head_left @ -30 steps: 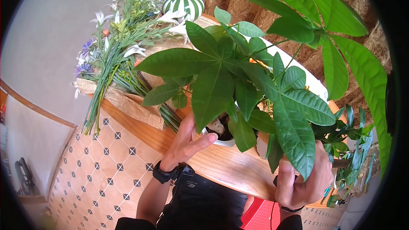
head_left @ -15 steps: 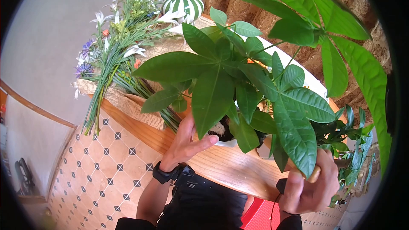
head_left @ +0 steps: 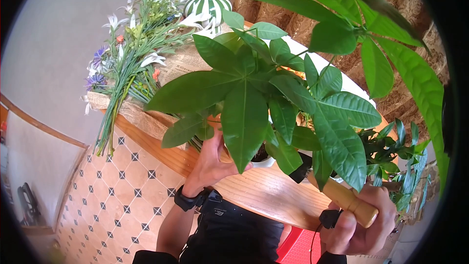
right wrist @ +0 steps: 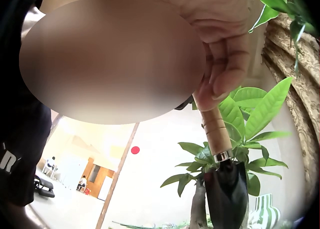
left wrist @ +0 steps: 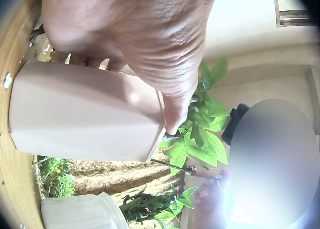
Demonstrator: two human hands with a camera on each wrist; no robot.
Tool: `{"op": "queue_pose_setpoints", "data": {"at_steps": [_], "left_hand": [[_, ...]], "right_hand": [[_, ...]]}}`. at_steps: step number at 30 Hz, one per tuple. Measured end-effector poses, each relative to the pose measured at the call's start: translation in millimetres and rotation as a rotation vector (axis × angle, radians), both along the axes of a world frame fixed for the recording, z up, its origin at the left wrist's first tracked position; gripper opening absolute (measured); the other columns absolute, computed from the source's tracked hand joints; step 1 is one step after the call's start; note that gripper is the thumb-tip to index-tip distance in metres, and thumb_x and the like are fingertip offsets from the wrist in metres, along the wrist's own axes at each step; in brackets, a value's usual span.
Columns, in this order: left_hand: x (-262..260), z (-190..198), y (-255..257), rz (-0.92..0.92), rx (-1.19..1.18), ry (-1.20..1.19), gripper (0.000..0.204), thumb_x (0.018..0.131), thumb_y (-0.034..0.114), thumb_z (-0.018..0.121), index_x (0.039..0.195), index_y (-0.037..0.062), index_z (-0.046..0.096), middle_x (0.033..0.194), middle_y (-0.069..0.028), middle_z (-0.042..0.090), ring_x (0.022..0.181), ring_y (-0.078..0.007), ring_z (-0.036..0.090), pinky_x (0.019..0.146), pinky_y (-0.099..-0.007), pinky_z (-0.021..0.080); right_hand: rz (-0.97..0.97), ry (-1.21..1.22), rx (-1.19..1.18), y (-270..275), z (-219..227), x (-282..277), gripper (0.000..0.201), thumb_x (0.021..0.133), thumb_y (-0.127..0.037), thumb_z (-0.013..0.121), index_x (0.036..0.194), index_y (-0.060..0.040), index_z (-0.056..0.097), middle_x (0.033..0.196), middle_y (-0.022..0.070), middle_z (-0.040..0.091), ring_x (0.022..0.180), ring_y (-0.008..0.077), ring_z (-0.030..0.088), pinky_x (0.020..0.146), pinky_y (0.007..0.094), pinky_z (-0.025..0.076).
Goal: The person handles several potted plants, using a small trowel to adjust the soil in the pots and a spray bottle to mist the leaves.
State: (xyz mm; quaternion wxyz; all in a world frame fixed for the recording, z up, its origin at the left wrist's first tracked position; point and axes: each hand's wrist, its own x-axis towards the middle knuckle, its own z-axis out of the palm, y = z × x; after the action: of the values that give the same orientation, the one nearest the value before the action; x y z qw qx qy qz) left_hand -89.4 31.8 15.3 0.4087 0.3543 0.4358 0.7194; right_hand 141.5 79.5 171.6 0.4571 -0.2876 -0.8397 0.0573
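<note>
Wooden-handled, black-bladed trowel (head_left: 343,197) gripped in right hand (head_left: 365,230), now more exposed below glossy green leaves (head_left: 244,117), seemingly within reach of white faceted pot (left wrist: 70,131) pinched by left hand (head_left: 207,165).

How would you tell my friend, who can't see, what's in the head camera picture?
A person's right hand grips a trowel by its wooden handle, while the left hand holds a white pot with a leafy plant on a wooden table. Flowers lie on printed paper at the picture's left, near a green-and-white striped vase.
</note>
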Motion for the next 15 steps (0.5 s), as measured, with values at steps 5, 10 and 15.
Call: {"op": "queue_pose_setpoints", "data": {"at_steps": [5, 10, 15], "left_hand": [[-1, -11, -1, 0.010, -0.023, 0.027, 0.108, 0.067, 0.022, 0.094, 0.153, 0.0001, 0.034, 0.145, -0.0135, 0.050, 0.135, -0.0261, 0.048, 0.116, -0.0402, 0.037], [0, -6, -3, -0.004, -0.071, 0.008, 0.110, 0.066, 0.023, 0.096, 0.153, 0.0000, 0.034, 0.148, -0.0142, 0.046, 0.138, -0.0267, 0.045, 0.119, -0.0411, 0.034], [0, -4, -4, -0.033, -0.100, 0.049, 0.106, 0.070, 0.030, 0.093, 0.153, -0.0003, 0.035, 0.148, -0.0150, 0.046, 0.138, -0.0275, 0.045, 0.118, -0.0421, 0.033]], "right_hand": [[0.111, -0.007, 0.034, 14, -2, -1, 0.048, 0.098, -0.037, 0.065, 0.112, 0.0080, 0.056, 0.072, 0.0139, 0.063, 0.057, 0.0187, 0.064, 0.055, 0.0290, 0.050], [0.106, -0.153, 0.100, 18, 0, -11, 0.045, 0.094, -0.036, 0.069, 0.112, 0.0053, 0.062, 0.067, 0.0127, 0.068, 0.056, 0.0206, 0.065, 0.061, 0.0312, 0.051], [0.059, -0.205, 0.218, 21, -1, -15, 0.044, 0.089, -0.033, 0.074, 0.108, 0.0058, 0.067, 0.080, 0.0149, 0.073, 0.069, 0.0256, 0.070, 0.066, 0.0331, 0.051]]}}
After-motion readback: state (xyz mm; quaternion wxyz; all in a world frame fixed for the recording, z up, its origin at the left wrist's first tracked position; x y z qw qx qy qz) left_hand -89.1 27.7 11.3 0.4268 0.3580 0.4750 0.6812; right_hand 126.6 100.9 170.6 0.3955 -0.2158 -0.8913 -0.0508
